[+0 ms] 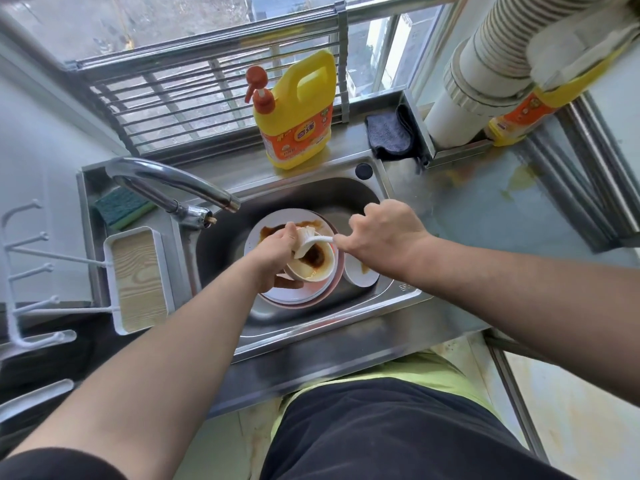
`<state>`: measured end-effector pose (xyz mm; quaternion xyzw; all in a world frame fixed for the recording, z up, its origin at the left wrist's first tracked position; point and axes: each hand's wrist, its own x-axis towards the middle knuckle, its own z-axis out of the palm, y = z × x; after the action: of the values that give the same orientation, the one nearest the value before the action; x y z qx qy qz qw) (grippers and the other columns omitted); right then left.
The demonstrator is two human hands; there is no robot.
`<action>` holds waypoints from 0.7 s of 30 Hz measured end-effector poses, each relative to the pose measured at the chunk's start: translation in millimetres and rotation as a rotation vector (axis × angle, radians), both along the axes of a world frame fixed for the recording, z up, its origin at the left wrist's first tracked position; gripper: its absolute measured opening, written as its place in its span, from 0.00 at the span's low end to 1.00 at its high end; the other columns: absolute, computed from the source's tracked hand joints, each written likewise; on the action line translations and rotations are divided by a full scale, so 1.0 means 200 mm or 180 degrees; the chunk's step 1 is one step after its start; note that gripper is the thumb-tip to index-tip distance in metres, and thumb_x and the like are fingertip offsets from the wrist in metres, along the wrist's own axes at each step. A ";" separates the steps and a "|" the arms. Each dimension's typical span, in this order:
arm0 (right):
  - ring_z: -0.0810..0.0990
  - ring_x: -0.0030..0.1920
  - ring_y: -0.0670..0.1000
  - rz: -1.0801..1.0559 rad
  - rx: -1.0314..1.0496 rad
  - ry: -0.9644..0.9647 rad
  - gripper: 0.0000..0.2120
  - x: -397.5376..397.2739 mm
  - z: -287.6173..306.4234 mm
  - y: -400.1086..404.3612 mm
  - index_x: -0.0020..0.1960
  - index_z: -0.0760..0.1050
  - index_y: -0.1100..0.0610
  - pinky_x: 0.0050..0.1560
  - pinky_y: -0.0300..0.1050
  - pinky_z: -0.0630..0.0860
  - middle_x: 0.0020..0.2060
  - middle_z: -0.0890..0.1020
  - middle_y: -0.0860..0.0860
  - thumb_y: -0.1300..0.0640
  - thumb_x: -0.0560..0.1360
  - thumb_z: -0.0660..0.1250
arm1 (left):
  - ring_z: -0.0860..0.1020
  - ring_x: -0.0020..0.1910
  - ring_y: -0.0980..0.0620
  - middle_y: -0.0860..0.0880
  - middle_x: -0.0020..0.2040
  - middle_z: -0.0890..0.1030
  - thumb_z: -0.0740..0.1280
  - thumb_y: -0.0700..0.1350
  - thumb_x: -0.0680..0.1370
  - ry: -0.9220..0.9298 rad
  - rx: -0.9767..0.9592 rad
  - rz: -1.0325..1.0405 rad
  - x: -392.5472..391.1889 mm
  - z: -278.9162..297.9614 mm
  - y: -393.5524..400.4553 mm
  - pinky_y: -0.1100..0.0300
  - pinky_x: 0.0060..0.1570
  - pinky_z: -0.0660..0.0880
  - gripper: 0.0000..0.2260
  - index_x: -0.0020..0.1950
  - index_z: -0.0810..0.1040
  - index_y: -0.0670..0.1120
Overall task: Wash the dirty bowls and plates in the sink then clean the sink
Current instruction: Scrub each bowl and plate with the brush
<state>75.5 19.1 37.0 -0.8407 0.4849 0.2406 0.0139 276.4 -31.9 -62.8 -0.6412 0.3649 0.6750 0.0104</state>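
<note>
Brown sauce coats the bowl gripped by the left hand, so keep it tilted toward the white brush clasped in right-hand fingers.

- One view only, from a camera worn on the person's head.
- It looks forward and steeply down, over both forearms, onto the sink, which sits in the middle of the picture.
- Wide-angle: the window bars at the top and the counter edges bend.
- Close in: the person's own torso fills the bottom, and the tap stands near, to the left.
</note>
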 end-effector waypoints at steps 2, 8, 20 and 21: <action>0.77 0.43 0.58 -0.0276 0.0147 -0.0095 0.25 -0.03 0.00 0.00 0.71 0.70 0.41 0.37 0.47 0.68 0.40 0.70 0.50 0.65 0.82 0.60 | 0.83 0.55 0.44 0.43 0.58 0.82 0.49 0.64 0.86 -0.0004 -0.0002 0.0060 0.00 0.01 -0.02 0.50 0.42 0.84 0.20 0.68 0.72 0.56; 0.82 0.54 0.61 -0.0267 0.0234 -0.0154 0.23 0.08 0.03 -0.01 0.72 0.72 0.41 0.39 0.49 0.71 0.48 0.79 0.51 0.62 0.83 0.59 | 0.83 0.57 0.42 0.42 0.62 0.81 0.49 0.66 0.85 -0.0063 0.0063 0.0126 0.00 -0.02 0.00 0.49 0.43 0.85 0.22 0.72 0.69 0.57; 0.72 0.35 0.49 -0.3394 0.2143 -0.2254 0.08 0.02 -0.08 0.08 0.54 0.74 0.50 0.29 0.41 0.69 0.42 0.77 0.52 0.53 0.87 0.56 | 0.80 0.61 0.43 0.48 0.67 0.78 0.54 0.62 0.86 0.0391 -0.0730 0.1344 -0.04 -0.15 0.14 0.40 0.52 0.84 0.12 0.66 0.72 0.67; 0.69 0.30 0.48 -0.3734 0.2370 -0.2480 0.09 0.04 -0.07 0.08 0.57 0.74 0.52 0.24 0.38 0.66 0.38 0.75 0.52 0.54 0.87 0.56 | 0.80 0.62 0.43 0.48 0.67 0.78 0.53 0.63 0.86 0.0432 -0.0671 0.1526 -0.06 -0.15 0.17 0.39 0.54 0.84 0.11 0.63 0.72 0.69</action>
<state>82.9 35.6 23.6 -0.4121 0.6964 0.0289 0.5868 265.1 2.5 -92.8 -0.6600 0.2708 0.6580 -0.2410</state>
